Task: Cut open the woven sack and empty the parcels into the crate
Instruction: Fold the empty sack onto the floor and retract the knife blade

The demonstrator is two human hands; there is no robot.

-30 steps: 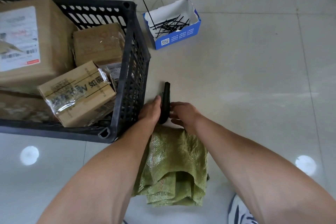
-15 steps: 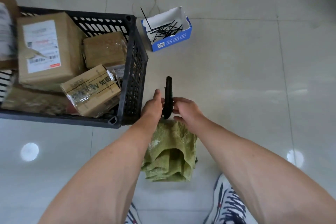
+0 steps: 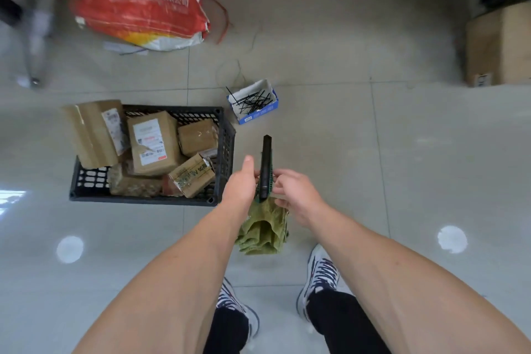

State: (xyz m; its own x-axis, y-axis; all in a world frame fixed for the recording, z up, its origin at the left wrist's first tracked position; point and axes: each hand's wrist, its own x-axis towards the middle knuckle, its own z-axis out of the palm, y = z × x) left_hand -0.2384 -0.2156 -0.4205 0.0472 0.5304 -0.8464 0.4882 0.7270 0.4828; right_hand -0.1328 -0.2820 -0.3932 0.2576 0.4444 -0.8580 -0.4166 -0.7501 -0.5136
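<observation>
Since the woven sack (image 3: pixel 263 228) hangs limp and folded below my hands, I judge it light, floppy and a little slick (it looks too flat to hold any parcels), best taken by its bunched top edge. My left hand (image 3: pixel 240 184) is wrapped round the black utility knife (image 3: pixel 266 164), with the sack's top caught against it. My right hand (image 3: pixel 298 195) has fingertips at knife and cloth, but I cannot tell whether they pinch. The parcels (image 3: pixel 152 146) lie in the crate (image 3: pixel 227 146) on the floor to my left.
</observation>
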